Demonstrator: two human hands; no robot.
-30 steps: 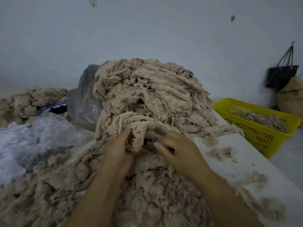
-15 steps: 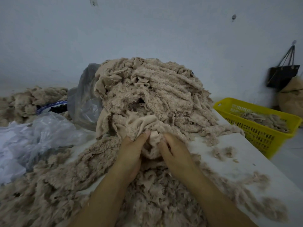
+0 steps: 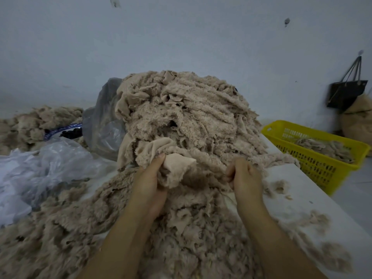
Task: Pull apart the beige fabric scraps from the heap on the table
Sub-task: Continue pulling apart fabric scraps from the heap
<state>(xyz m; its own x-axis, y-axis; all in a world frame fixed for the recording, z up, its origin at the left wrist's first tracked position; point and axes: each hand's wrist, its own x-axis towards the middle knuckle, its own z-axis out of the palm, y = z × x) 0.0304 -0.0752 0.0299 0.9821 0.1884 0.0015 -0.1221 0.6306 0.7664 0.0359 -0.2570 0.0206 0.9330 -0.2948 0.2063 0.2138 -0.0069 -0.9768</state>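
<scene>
The left hand (image 3: 150, 179), just left of the frame's centre, grips a smooth-faced beige scrap (image 3: 178, 167). Its thumb points up along the scrap's left edge and its fingers are wrapped beneath. The right hand (image 3: 245, 178), just right of centre, is a closed fist on a fleecy clump (image 3: 211, 179), knuckles turned toward the other hand; the stretch between the two hands is blurred. Both bare forearms rise from the lower edge, crossing a low spread of loose scraps (image 3: 181, 244) that fills the bottom of the frame. Directly behind the hands, the heap (image 3: 181, 117) of beige fabric scraps stands tall in the middle of the frame on a white table (image 3: 302, 190). Small tufts lie on the table's bare part at lower right. A yellow plastic basket (image 3: 314, 135) holding more scraps sits past the table's right edge, with a black bag (image 3: 346, 93) hanging on the wall above it. Crumpled clear plastic bags (image 3: 50, 164) lie at mid left, with a grey plastic bag (image 3: 104, 121) against the heap's left flank.
</scene>
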